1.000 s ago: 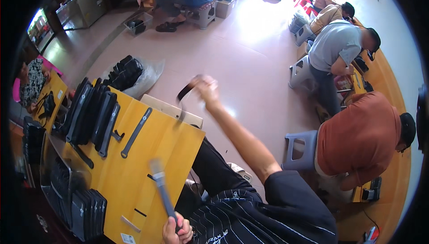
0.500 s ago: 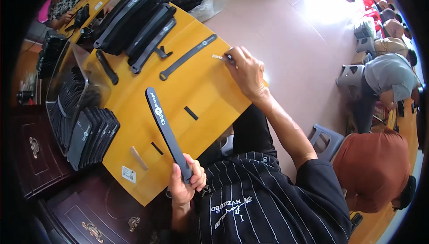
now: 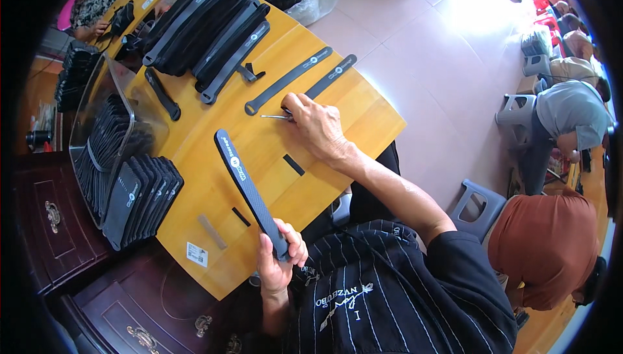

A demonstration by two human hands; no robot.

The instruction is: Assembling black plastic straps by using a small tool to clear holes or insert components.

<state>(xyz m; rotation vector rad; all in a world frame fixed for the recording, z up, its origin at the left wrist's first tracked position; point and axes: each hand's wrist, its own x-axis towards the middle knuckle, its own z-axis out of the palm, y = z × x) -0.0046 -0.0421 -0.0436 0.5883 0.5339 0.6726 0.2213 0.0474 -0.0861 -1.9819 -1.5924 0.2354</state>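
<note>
My left hand [image 3: 278,266] is closed around the lower end of a dark grey strap [image 3: 245,179] with white lettering, which points up and away over the table. My right hand [image 3: 319,125] is closed on a thin metal-tipped tool [image 3: 275,117], its exact kind hidden by the fingers. That hand rests at the near end of a second strap [image 3: 332,76] lying on the wooden table [image 3: 350,140]. Beside it lies a similar strap [image 3: 285,81] with a loop end. Nearer me is a short black strip [image 3: 293,164].
Piled straps [image 3: 195,29] cover the far left of the table. A clear bin [image 3: 104,140] of straps and a row of bundled straps [image 3: 139,201] stand at the left. Small strips [image 3: 241,216] lie near the front edge. Stools [image 3: 479,208] and seated people are at the right.
My right hand has moved left and inward from the table's right edge. A second strap now lies beside the first. My left hand still holds its strap, nearly unmoved.
</note>
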